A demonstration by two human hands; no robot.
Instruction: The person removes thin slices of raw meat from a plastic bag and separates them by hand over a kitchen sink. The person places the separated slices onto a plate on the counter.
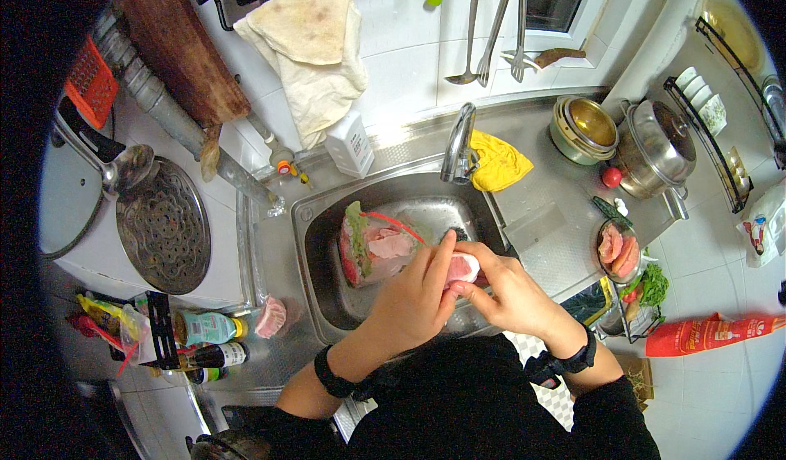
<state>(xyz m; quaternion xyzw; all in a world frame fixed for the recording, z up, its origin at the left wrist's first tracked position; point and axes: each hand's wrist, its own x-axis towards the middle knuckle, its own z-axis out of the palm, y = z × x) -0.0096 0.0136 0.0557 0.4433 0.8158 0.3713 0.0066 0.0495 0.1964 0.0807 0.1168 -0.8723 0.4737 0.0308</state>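
Observation:
A piece of pink citrus fruit [460, 270], likely pomelo, with white pith along one side, is held between both hands over the front of the steel sink [442, 205]. My left hand [405, 300] grips it from the left, its fingers hiding part of the flesh. My right hand [513, 288] closes around it from the right, the thumb below. In the sink lies a clear plastic bag [387, 245] with a red strip at its top and pinkish peel inside. A pale pink fruit chunk [271, 317] rests on the counter left of the sink.
A glass bowl of peeled pink segments [619, 250] stands at the right, near a cucumber [611, 210], a tomato [611, 177] and a lidded steel pot [654, 150]. A faucet [459, 144] and yellow cloth [498, 160] are behind the sink. Bottles [209, 328] stand at the left.

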